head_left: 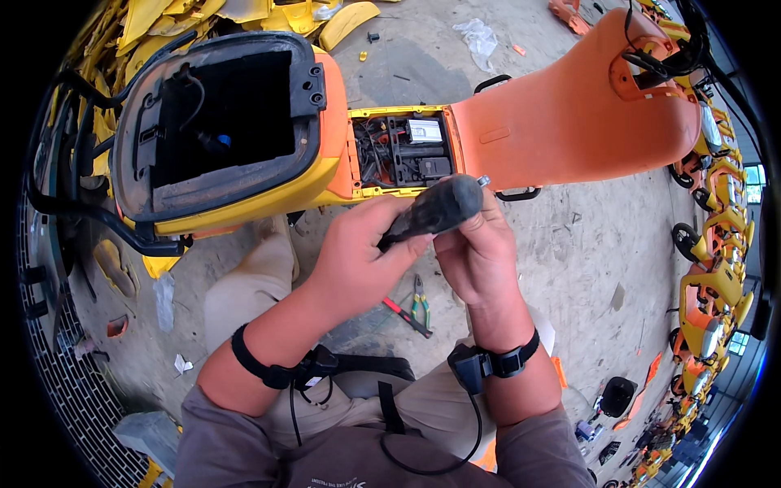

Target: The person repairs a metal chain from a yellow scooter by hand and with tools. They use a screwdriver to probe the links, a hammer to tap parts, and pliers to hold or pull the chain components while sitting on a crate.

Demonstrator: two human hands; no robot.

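In front of me, my left hand (358, 250) is wrapped round a dark, thick tool with a rounded end (443, 207); its exact kind does not show. My right hand (482, 250) is closed against the underside of the same tool, thumb and fingers near its rounded end. A small silver metal piece (484, 180) sticks out by the right fingertips; what bears it is hidden. Just beyond both hands lies a scooter's body with an uncovered compartment (400, 150) of wires and a silver box. An orange floorboard panel (561, 114) stretches to the right.
At left stands the scooter's open seat bucket (224, 191) with a black rim. Green-handled pliers (421, 301) and a red-and-black tool (407, 317) lie on the floor below my hands. Yellow panels (268, 12) pile up at back left; scooters (712, 285) line the right.
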